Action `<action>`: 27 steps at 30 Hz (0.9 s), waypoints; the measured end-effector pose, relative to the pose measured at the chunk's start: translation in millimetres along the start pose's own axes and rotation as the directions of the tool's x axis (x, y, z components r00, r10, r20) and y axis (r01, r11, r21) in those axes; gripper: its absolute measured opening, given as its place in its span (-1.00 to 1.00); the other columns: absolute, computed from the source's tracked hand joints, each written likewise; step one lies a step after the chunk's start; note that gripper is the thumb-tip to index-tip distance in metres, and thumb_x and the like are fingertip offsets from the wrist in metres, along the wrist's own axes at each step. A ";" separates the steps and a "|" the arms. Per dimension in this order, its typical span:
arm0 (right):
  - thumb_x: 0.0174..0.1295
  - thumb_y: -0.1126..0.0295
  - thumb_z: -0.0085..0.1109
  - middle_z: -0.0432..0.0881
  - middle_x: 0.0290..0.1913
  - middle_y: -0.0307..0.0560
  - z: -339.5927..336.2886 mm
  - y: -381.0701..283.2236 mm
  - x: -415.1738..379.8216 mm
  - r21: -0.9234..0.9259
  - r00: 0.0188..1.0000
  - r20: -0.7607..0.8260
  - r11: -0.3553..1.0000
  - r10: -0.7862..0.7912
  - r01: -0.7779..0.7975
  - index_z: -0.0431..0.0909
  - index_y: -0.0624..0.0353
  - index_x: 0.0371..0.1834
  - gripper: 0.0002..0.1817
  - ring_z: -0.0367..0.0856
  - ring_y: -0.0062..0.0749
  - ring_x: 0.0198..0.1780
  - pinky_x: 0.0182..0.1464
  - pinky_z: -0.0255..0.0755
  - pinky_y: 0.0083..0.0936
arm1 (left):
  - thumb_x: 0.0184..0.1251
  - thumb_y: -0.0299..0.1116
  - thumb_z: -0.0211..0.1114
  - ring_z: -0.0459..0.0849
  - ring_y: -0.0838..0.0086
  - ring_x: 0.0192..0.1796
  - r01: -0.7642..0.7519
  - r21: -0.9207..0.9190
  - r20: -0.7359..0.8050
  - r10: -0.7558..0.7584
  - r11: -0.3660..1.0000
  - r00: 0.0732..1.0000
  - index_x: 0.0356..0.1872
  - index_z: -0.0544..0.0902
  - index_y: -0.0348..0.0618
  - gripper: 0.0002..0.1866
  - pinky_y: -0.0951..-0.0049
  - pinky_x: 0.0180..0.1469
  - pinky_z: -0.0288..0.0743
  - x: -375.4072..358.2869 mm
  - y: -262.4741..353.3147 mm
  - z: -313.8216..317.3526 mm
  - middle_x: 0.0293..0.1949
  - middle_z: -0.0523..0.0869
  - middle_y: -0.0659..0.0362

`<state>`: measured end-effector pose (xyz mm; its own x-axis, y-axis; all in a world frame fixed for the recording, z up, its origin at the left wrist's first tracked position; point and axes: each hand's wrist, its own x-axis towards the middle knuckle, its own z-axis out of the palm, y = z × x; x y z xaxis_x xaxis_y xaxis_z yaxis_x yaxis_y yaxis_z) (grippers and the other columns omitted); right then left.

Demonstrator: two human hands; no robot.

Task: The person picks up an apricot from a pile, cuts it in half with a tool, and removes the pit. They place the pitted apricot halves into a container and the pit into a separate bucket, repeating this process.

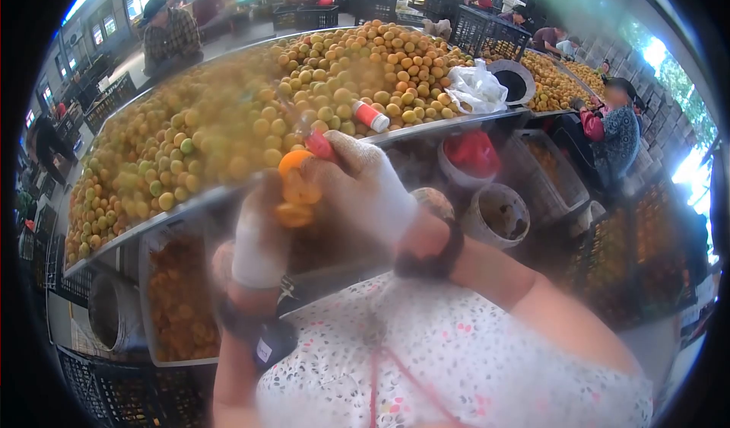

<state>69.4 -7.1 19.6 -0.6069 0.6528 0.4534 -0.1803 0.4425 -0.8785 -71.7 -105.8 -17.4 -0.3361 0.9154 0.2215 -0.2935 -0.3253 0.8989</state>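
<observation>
My left hand, in a white glove, is closed around an orange fruit in front of my chest. My right hand, also gloved, is closed on a tool with a red handle, right beside the fruit. Orange peel hangs below the fruit, between the hands. The view here is blurry, so the tool's blade is hard to make out. Just beyond the hands, a large heap of yellow-orange fruit covers the metal-edged table. A red and white cylinder lies on the heap.
A white plastic bag and a dark round container sit at the table's right edge. Below are a bucket with red plastic, another bucket and a bin of orange pieces. A person sits at the right.
</observation>
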 end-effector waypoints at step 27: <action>0.32 0.38 0.29 0.65 -0.33 0.19 -6.1 6.8 -1.2 -0.191 0.990 0.031 0.972 -0.135 0.138 0.54 0.24 -0.14 -0.81 0.69 0.14 -0.22 -0.22 0.53 -0.22 | 0.57 -0.28 0.13 0.61 0.54 0.07 0.104 -0.247 0.095 -0.083 0.963 0.992 0.39 0.46 -0.31 -0.52 0.52 0.10 0.51 3.2 -1.5 14.5 0.09 0.65 0.19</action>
<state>73.6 -1.1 13.9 -0.6006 0.5679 0.5627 -0.1109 0.6379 -0.7621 -59.4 -98.9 -12.5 -0.2242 0.9575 0.1814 -0.5389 -0.2769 0.7956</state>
